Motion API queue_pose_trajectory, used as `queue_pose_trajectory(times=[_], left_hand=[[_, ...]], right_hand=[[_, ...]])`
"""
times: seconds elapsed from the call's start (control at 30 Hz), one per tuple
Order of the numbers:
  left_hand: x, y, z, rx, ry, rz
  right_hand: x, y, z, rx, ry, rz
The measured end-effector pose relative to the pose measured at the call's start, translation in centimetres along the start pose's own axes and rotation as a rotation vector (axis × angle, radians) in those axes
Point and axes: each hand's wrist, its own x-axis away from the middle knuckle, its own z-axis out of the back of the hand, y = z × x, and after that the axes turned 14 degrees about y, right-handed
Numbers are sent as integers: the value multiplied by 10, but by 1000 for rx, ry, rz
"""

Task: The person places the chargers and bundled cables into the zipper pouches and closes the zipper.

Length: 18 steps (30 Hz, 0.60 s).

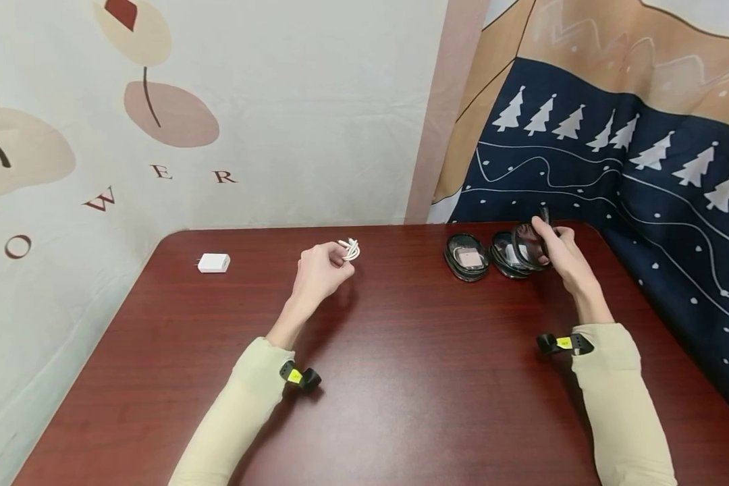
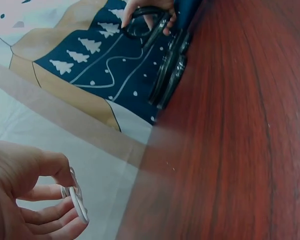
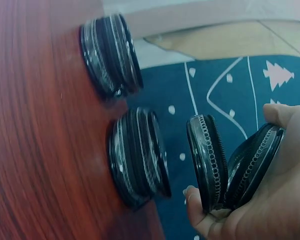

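Observation:
My left hand (image 1: 317, 275) pinches a small coiled white cable (image 1: 353, 250) above the table's middle; the coil also shows at the fingertips in the left wrist view. At the back right, my right hand (image 1: 566, 262) grips a round black zip case (image 3: 206, 157). The right wrist view shows it unzipped, its two halves spread in a V. Two more round black zip cases rest on the table to its left, the far one (image 1: 466, 258) and the nearer one (image 3: 137, 157). Pale items show through their tops. A white charger plug (image 1: 213, 263) lies at the back left.
The dark red wooden table (image 1: 401, 378) reaches back to a pale printed wall cloth (image 1: 316, 135). Along its right side hangs a navy cloth with white trees (image 1: 583, 169). A black strap device sits on each wrist over the sleeves.

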Motion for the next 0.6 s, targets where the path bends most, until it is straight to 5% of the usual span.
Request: queue_pose_trajectory(times=[0.6], left_hand=[[7, 28, 6, 285, 29, -21]], right_hand=[[26, -37, -35, -62, -155, 94]])
